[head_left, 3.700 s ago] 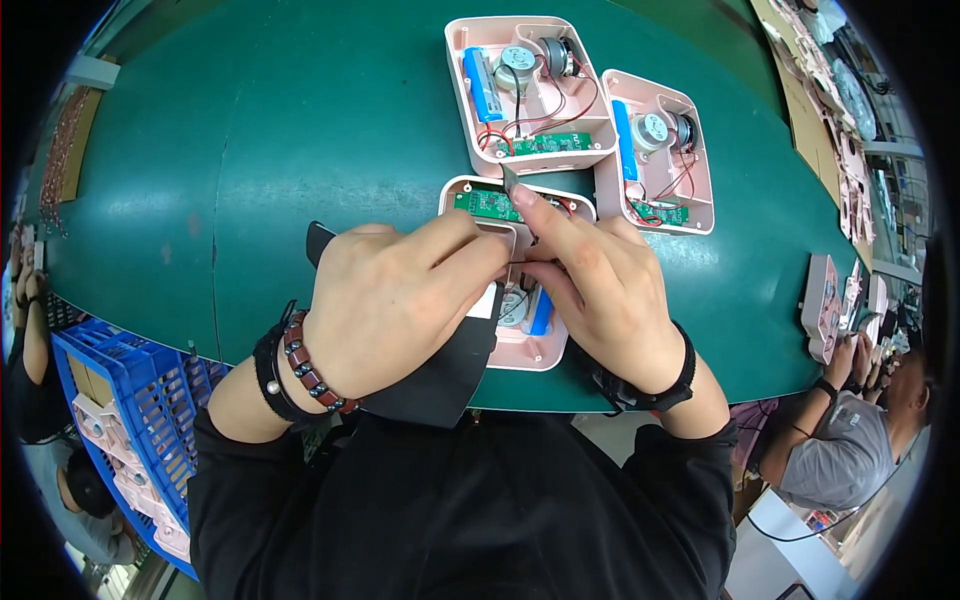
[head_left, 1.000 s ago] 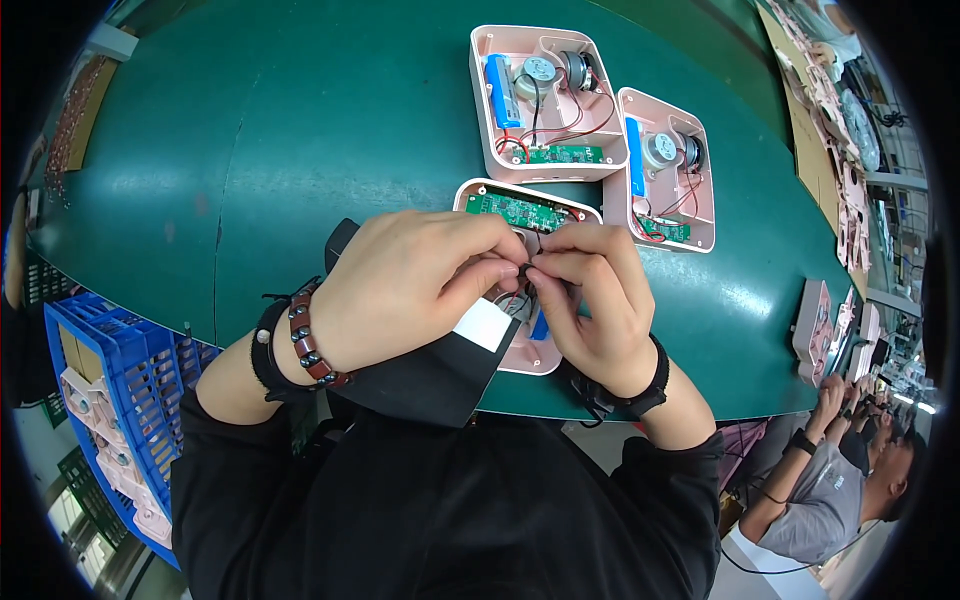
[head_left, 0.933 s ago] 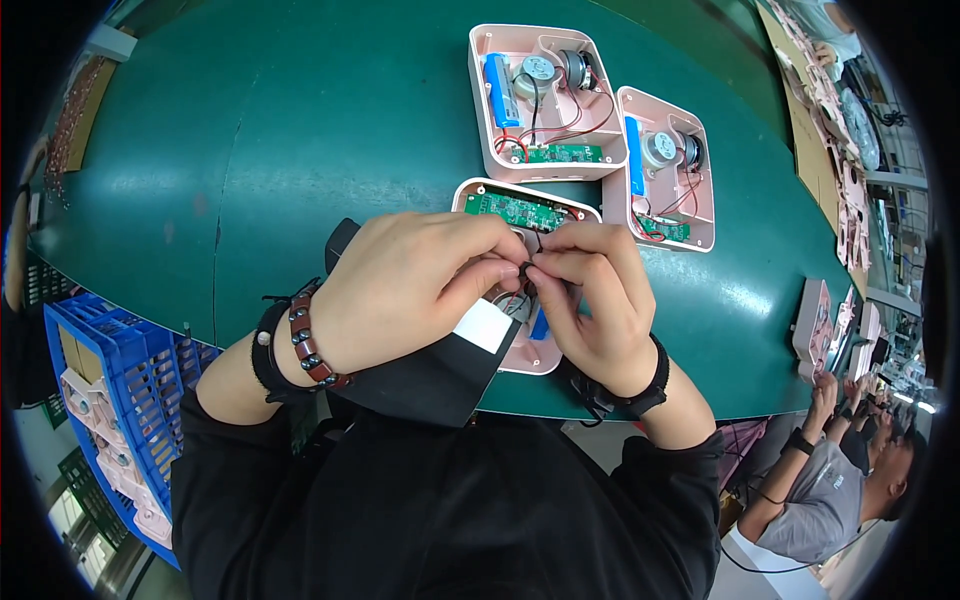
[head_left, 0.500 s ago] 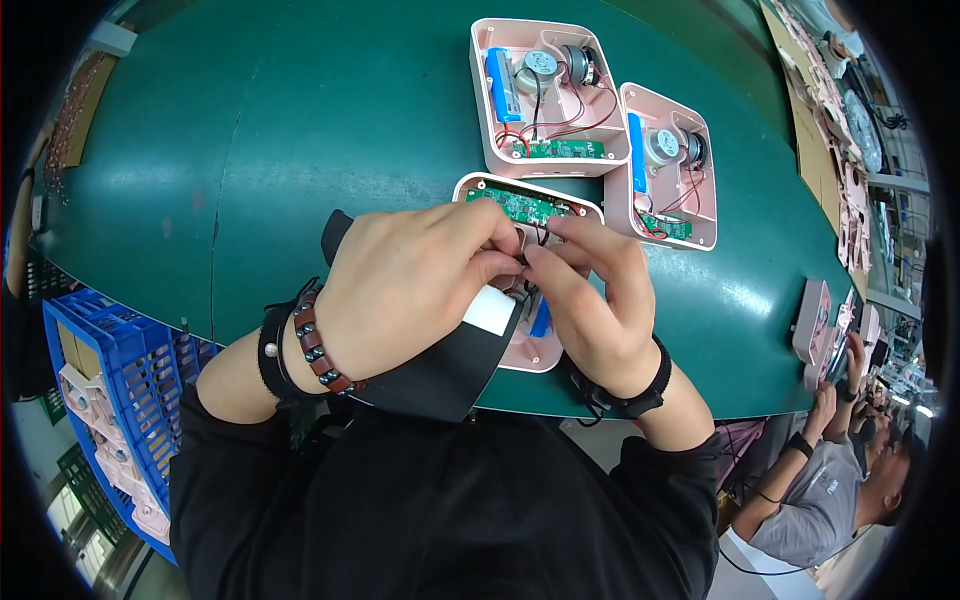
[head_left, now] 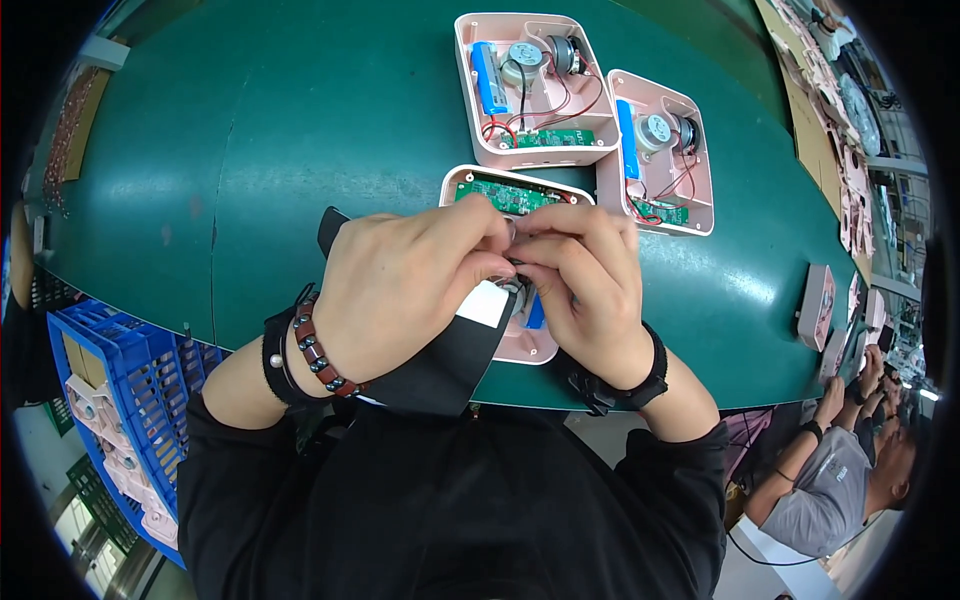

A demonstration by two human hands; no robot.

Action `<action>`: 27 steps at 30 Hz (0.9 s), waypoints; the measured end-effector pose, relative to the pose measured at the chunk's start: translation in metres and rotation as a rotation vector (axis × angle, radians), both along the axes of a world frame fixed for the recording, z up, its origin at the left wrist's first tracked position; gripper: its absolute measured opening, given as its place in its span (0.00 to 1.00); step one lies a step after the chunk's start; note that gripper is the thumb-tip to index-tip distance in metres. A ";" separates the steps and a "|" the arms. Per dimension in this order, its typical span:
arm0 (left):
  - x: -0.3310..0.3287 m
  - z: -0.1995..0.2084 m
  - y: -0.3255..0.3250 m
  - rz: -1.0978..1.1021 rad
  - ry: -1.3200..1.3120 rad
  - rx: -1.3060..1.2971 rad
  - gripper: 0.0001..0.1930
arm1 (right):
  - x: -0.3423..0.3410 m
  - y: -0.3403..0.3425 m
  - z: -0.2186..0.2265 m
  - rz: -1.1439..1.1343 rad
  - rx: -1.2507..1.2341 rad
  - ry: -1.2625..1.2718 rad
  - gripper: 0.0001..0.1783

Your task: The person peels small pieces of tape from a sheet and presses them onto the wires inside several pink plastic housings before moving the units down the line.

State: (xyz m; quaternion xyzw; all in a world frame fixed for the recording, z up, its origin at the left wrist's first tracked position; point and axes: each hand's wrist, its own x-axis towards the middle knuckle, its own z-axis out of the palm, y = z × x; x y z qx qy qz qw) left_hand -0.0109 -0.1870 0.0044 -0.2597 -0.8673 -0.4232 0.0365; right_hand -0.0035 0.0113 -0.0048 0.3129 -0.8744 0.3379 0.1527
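Observation:
Both hands meet over the near pink plastic housing (head_left: 528, 352), hiding most of its inside. At its far end a green circuit board (head_left: 505, 196) shows, and a blue cylinder (head_left: 536, 314) peeks out beside my right hand. My left hand (head_left: 405, 270) is closed, thumb and fingers pinched together above the housing. Fingertip to fingertip with it, my right hand (head_left: 590, 290) is pinched too. What lies between the fingertips is too small and covered to name. Under my left hand is a black sheet (head_left: 440, 365) with a white patch (head_left: 484, 303); whether I grip it is hidden.
Two more open pink housings (head_left: 470, 90) (head_left: 707, 200) stand beyond, with wires, motors and blue cylinders inside. A blue crate (head_left: 125, 365) of pink parts is at the left. Pink housings (head_left: 817, 300) lie at the right, near a person in a grey shirt (head_left: 825, 490).
My right fingers have shifted up and left, closing in over the housing against my left fingertips. The left hand keeps its pinch. The whole view has shifted slightly.

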 end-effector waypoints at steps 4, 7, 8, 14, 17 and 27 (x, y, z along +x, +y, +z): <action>0.001 -0.001 0.003 -0.017 0.107 -0.022 0.08 | 0.001 -0.002 0.002 -0.060 0.114 0.055 0.10; 0.003 0.002 0.003 -0.010 0.100 -0.041 0.07 | 0.002 -0.004 0.002 -0.094 0.128 0.085 0.12; 0.004 0.002 0.003 -0.004 0.097 -0.049 0.07 | 0.002 -0.005 0.001 -0.116 0.129 0.101 0.12; -0.001 -0.001 0.001 0.002 -0.047 0.015 0.06 | 0.002 -0.005 0.003 -0.128 0.156 0.127 0.15; -0.002 -0.002 0.001 -0.002 -0.102 0.054 0.06 | 0.003 -0.004 0.002 -0.116 0.154 0.123 0.15; -0.002 0.003 0.000 -0.026 -0.075 -0.003 0.04 | 0.006 0.000 -0.002 -0.143 0.296 0.415 0.05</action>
